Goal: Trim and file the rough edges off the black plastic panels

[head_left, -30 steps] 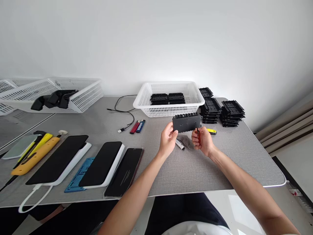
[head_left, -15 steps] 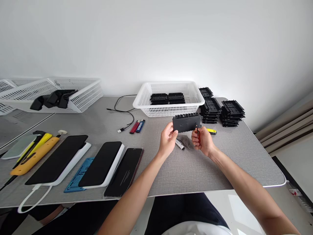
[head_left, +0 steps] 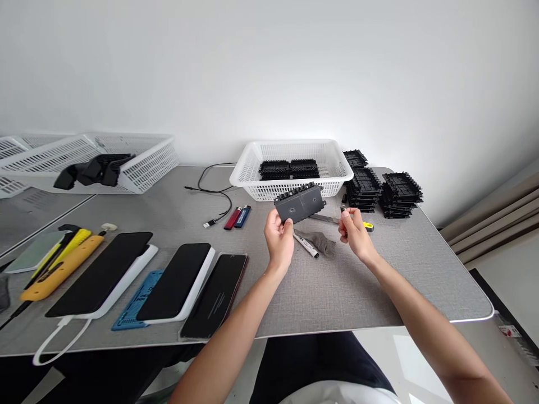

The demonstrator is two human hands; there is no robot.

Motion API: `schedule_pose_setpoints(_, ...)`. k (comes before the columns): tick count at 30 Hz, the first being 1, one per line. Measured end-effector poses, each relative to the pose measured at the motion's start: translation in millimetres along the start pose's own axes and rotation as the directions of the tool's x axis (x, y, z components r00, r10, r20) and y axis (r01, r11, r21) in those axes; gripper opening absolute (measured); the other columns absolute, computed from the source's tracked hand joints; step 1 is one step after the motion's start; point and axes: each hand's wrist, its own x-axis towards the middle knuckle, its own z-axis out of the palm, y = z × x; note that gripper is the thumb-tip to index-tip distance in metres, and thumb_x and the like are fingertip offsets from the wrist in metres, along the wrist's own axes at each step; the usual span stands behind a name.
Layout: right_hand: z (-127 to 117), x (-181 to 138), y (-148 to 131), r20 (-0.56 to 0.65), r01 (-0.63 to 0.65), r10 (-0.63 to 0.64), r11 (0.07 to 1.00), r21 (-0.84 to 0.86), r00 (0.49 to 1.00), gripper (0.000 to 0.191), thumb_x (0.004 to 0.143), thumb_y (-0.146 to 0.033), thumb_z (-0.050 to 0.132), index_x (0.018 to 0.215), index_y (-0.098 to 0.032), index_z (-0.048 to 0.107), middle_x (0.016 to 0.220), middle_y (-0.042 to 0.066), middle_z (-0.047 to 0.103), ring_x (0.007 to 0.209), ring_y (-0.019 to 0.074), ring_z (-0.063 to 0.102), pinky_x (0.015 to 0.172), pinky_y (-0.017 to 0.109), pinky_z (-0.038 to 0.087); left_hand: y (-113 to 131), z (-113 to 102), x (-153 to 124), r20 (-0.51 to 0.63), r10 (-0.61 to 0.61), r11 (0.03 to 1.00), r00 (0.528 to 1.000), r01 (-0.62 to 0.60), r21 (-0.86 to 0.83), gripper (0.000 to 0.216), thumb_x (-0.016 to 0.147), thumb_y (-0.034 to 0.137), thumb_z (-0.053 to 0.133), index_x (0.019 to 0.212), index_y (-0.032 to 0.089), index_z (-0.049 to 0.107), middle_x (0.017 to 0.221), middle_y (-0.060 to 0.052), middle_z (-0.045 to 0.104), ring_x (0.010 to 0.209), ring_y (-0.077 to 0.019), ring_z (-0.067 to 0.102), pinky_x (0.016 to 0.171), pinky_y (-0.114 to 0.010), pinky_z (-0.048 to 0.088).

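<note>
My left hand (head_left: 279,240) is closed on the lower left edge of a black plastic panel (head_left: 301,203) with toothed edges, held tilted above the table. Two small round marks show on the panel's flat face. My right hand (head_left: 354,231), apart from the panel on its right, is closed round a lighter (head_left: 343,209); only its metal top shows above the fingers. Beneath the hands lie a white marker (head_left: 306,244), a grey cloth (head_left: 323,243) and a flat-bladed tool with a yellow handle (head_left: 369,226), its middle hidden by my right hand.
A white basket (head_left: 290,192) holding black panels stands against the wall. Stacks of similar panels (head_left: 364,188) are at its right. A red lighter (head_left: 232,218), a blue lighter (head_left: 242,216) and a cable (head_left: 214,191) lie to the left, beyond several phones (head_left: 174,280).
The panel has moved left and tilted, its right end higher. My right hand has moved slightly right, away from it, and the lighter's orange body is now hidden.
</note>
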Motion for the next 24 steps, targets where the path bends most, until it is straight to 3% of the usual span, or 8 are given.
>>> schedule_pose_setpoints(3, -3.9, 1.4, 7.8, -0.028, 0.138, -0.154, 0.939, -0.314, 0.988, 0.025, 0.09, -0.047, 0.052, 0.098, -0.025, 0.045, 0.078, -0.001, 0.053, 0.068, 0.0166, 0.048, 0.063, 0.028, 0.037, 0.8, -0.6, 0.5, -0.027, 0.009, 1.0, 1.0, -0.009, 0.006, 0.034, 0.088, 0.042, 0.062, 0.113, 0.019, 0.055, 0.109, -0.011, 0.07, 0.104, -0.0207, 0.067, 0.09, -0.031, 0.051)
schedule_pose_setpoints(7, -3.7, 2.5, 20.3, -0.002, 0.147, -0.181, 0.804, -0.576, 0.983, 0.015, 0.091, -0.036, 0.054, 0.096, -0.023, 0.051, 0.092, 0.006, 0.063, 0.083, 0.0227, 0.057, 0.071, 0.033, 0.039, 2.6, 0.2, 0.7, -0.027, 0.006, 1.0, 1.0, -0.006, -0.003, 0.035, 0.088, 0.042, 0.062, 0.114, 0.02, 0.054, 0.112, -0.012, 0.07, 0.106, -0.0209, 0.067, 0.093, -0.031, 0.05)
schedule_pose_setpoints(12, -2.6, 6.5, 36.1, 0.074, 0.191, -0.239, 0.515, -0.836, 0.968, 0.009, 0.089, -0.029, 0.059, 0.092, -0.021, 0.058, 0.097, 0.01, 0.062, 0.096, 0.0287, 0.054, 0.084, 0.041, 0.04, 5.0, 1.6, 1.1, -0.043, -0.031, 0.999, 0.999, 0.03, -0.038, 0.036, 0.086, 0.04, 0.064, 0.114, 0.019, 0.054, 0.115, -0.012, 0.069, 0.11, -0.0214, 0.066, 0.098, -0.033, 0.048)
schedule_pose_setpoints(14, -2.5, 7.4, 39.9, 0.089, 0.186, -0.233, 0.439, -0.879, 0.968, 0.01, 0.088, -0.03, 0.061, 0.093, -0.021, 0.061, 0.098, 0.011, 0.062, 0.097, 0.03, 0.052, 0.085, 0.042, 0.04, 5.4, 2.0, 1.4, -0.044, -0.03, 0.999, 0.999, 0.028, -0.038, 0.036, 0.086, 0.04, 0.064, 0.114, 0.019, 0.055, 0.115, -0.012, 0.069, 0.11, -0.0217, 0.065, 0.099, -0.034, 0.048)
schedule_pose_setpoints(19, -3.8, 8.2, 40.4, 0.118, 0.203, -0.227, 0.4, -0.894, 0.967, 0.015, 0.088, -0.032, 0.063, 0.094, -0.019, 0.066, 0.097, 0.012, 0.061, 0.097, 0.0303, 0.051, 0.086, 0.041, 0.041, 5.3, 2.6, 1.9, -0.056, -0.035, 0.998, 0.998, 0.032, -0.054, 0.034, 0.085, 0.039, 0.065, 0.111, 0.019, 0.055, 0.111, -0.011, 0.07, 0.107, -0.0217, 0.066, 0.097, -0.033, 0.049)
schedule_pose_setpoints(24, -17.0, 14.5, 33.0, 0.077, 0.216, -0.329, 0.41, -0.886, 0.941, 0.02, 0.091, -0.033, 0.061, 0.104, -0.019, 0.065, 0.103, 0.011, 0.062, 0.102, 0.0297, 0.052, 0.088, 0.04, 0.041, 6.9, 3.6, 2.2, -0.076, -0.075, 0.992, 0.994, 0.067, -0.104, 0.029, 0.081, 0.03, 0.066, 0.106, 0.019, 0.057, 0.104, -0.009, 0.071, 0.099, -0.0193, 0.067, 0.089, -0.029, 0.049)
